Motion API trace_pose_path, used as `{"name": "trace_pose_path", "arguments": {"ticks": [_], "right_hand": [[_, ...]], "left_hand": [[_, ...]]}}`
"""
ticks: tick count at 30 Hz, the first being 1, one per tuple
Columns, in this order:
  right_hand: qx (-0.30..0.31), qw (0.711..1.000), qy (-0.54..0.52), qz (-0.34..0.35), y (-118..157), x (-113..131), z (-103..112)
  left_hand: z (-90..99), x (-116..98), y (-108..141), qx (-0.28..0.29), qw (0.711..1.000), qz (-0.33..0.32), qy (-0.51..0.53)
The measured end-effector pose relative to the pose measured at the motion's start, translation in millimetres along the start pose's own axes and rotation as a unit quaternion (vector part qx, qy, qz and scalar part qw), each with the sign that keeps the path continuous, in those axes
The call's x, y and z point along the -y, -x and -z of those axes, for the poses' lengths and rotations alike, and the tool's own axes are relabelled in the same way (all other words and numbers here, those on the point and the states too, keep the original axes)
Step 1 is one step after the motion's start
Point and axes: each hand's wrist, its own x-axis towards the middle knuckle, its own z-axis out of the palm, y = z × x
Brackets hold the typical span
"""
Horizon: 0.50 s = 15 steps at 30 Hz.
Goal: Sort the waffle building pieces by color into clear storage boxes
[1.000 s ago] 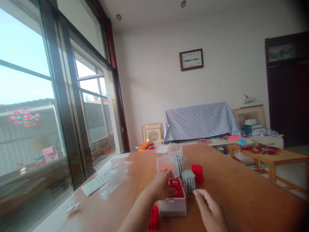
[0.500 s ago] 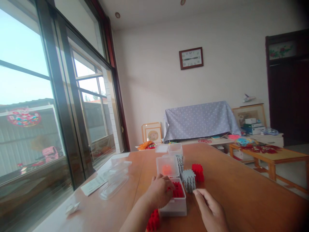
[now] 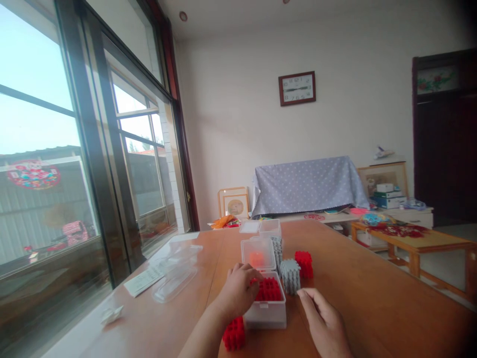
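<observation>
A translucent white box with its lid raised holds red textured pieces. My left hand is over the box's left edge, fingers bent down at the red pieces; whether it grips one is hidden. To the right of the box, my right hand has its thumb and fingertips pressed together, and what they hold, if anything, is too small to name. Just beyond those fingertips stands a grey stack, with a red stack behind it. Another red stack sits at the box's near left, partly behind my left forearm.
Clear plastic packaging, a paper sheet and a crumpled wrapper lie on the left of the wooden table. Further back are another clear box and more grey pieces.
My left hand has shifted slightly left and up toward the box's left edge, uncovering more red pieces. My right hand stays nearly in place.
</observation>
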Motion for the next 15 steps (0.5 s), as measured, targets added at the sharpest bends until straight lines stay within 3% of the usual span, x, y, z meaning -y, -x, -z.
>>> {"name": "trace_pose_path", "arguments": {"ticks": [4,7,15], "right_hand": [[-0.009,1.0,0.014,-0.002,-0.2,1.3,1.1],[-0.014,1.0,0.023,-0.001,0.4,3.0,1.2],[-0.015,0.999,0.037,0.013,9.9,21.6,1.0]], "left_hand": [[2.4,24.4,22.7,-0.088,0.99,0.036,0.108],[-0.7,42.8,48.0,-0.123,0.972,0.094,0.179],[-5.1,54.2,110.4,-0.095,0.94,0.194,0.263]]}}
